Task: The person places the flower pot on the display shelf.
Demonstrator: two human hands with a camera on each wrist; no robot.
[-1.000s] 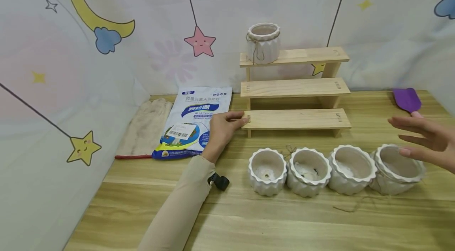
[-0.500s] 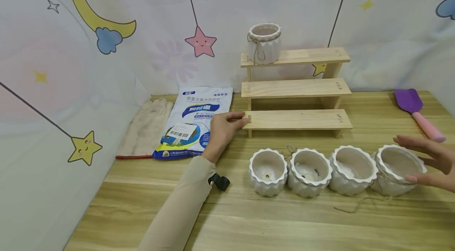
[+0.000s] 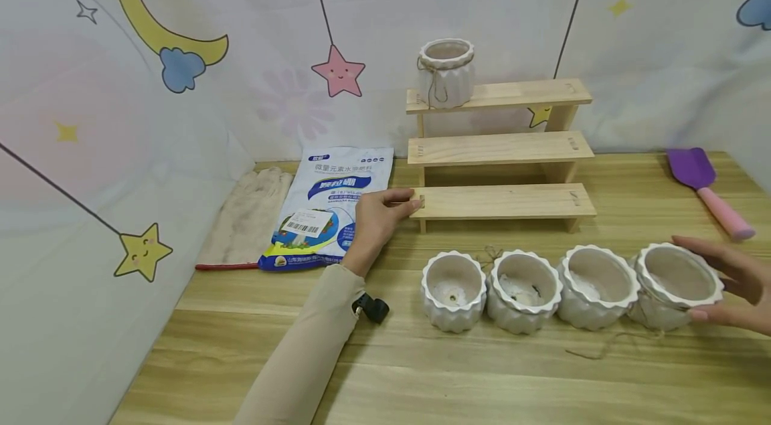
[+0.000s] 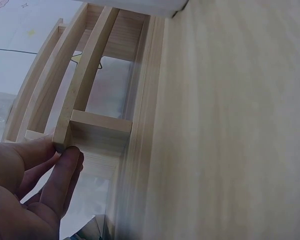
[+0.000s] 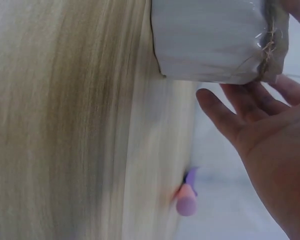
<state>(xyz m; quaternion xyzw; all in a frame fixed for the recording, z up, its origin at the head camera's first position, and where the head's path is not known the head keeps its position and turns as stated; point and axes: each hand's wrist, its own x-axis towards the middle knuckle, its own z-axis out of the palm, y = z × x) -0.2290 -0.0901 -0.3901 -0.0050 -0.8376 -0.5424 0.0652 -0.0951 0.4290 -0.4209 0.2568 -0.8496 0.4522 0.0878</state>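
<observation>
At the left end of the lowest board of a three-tier wooden plant stand (image 3: 502, 201), my left hand (image 3: 376, 224) pinches the board between thumb and fingers; the left wrist view shows the grip on the board's corner (image 4: 64, 137). My right hand (image 3: 737, 278) spans the rightmost white flower pot (image 3: 677, 271), thumb at the front rim, fingers round the far side. That pot has a scalloped rim and twine tied about it. Seen from the right wrist, the fingers (image 5: 260, 100) lie along the pot's wall (image 5: 210, 40), which stands on the table.
Several similar pots (image 3: 454, 291) form a row left of the held one. Another pot (image 3: 447, 77) stands on the top tier. A fertilizer bag (image 3: 325, 211) and a cloth glove (image 3: 243, 217) lie at left, a purple scoop with pink handle (image 3: 719, 211) at right.
My right hand has come down and inward from above the row to the rightmost pot, its thumb and fingers closing about it. My left hand keeps its hold on the stand.
</observation>
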